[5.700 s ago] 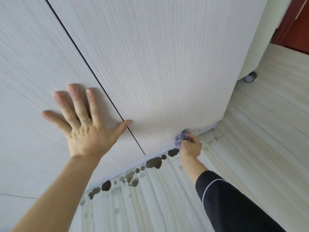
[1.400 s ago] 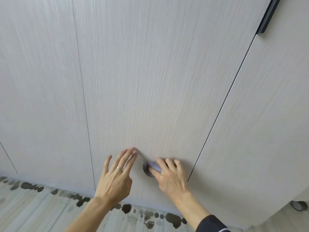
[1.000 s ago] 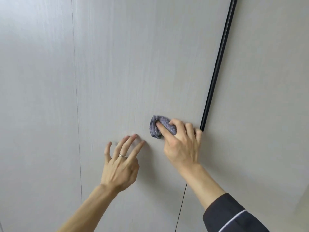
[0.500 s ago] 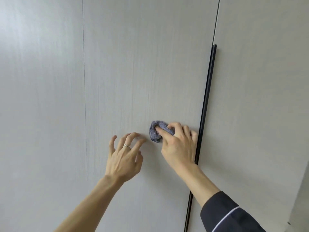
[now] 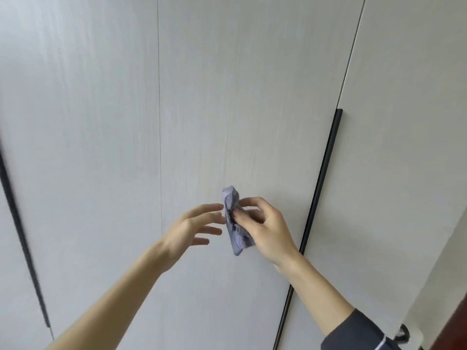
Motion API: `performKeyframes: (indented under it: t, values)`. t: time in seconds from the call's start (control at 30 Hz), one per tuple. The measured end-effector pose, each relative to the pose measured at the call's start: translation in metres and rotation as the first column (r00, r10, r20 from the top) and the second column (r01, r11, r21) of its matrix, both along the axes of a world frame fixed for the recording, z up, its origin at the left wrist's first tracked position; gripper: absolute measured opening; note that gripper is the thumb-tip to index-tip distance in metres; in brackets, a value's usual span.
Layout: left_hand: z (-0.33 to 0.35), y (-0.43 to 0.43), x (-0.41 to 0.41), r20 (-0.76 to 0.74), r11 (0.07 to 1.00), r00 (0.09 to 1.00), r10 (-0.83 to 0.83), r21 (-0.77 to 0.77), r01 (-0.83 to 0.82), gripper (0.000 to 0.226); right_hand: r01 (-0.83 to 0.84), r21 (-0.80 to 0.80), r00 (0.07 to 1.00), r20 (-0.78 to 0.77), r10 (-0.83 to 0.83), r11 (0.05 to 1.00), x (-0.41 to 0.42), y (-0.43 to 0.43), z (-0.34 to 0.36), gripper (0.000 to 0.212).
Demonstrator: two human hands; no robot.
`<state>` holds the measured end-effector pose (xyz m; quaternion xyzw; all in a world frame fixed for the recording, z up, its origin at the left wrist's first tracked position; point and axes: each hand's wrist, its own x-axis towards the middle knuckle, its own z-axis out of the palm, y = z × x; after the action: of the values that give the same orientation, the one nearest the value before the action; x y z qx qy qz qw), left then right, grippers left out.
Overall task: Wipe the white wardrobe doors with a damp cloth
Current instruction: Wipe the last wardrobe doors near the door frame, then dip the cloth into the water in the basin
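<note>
White wood-grain wardrobe doors (image 5: 227,97) fill the view. My right hand (image 5: 267,231) grips a small bunched purple-grey cloth (image 5: 236,223) in front of the middle door, with the cloth hanging down from thumb and fingers. My left hand (image 5: 194,228) is beside it on the left, fingers straight and spread, its fingertips right at the cloth's edge. Whether the cloth touches the door I cannot tell.
A long black bar handle (image 5: 321,188) runs down the door edge just right of my right hand. Another black handle (image 5: 22,236) shows blurred at the far left. A castor wheel (image 5: 404,338) sits at the bottom right corner.
My right hand has come off the door and turned, so the cloth now hangs loose in its grip. My left hand lifted from the door toward the cloth. The view shifted left.
</note>
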<state>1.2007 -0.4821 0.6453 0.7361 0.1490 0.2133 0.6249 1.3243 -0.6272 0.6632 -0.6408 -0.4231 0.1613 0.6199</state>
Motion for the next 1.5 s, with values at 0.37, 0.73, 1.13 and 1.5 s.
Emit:
performKeyframes:
  t: [0.37, 0.73, 1.13, 1.5]
  values:
    - [-0.110, -0.019, -0.066, -0.063, 0.862, 0.914, 0.401, -0.312, -0.400, 0.021, -0.370, -0.188, 0.899, -0.320, 0.299, 0.910, -0.033, 0.028, -0.133, 0.044]
    - [-0.206, -0.070, -0.163, -0.360, 0.650, 0.765, 0.534, -0.404, -0.644, 0.077, -0.657, -0.437, 0.746, -0.265, 0.611, 0.614, -0.104, 0.045, -0.230, 0.032]
    - [-0.236, -0.052, -0.377, -0.415, 0.531, 0.601, 0.683, -0.283, -0.798, 0.042, -0.831, -0.392, 0.546, -0.433, 0.717, 0.396, -0.281, 0.134, -0.243, 0.006]
    - [-0.254, 0.036, -0.552, -0.376, 0.286, 0.350, 0.858, -0.217, -0.933, 0.024, -0.865, -0.385, 0.479, -0.448, 0.755, 0.320, -0.471, 0.246, -0.255, 0.026]
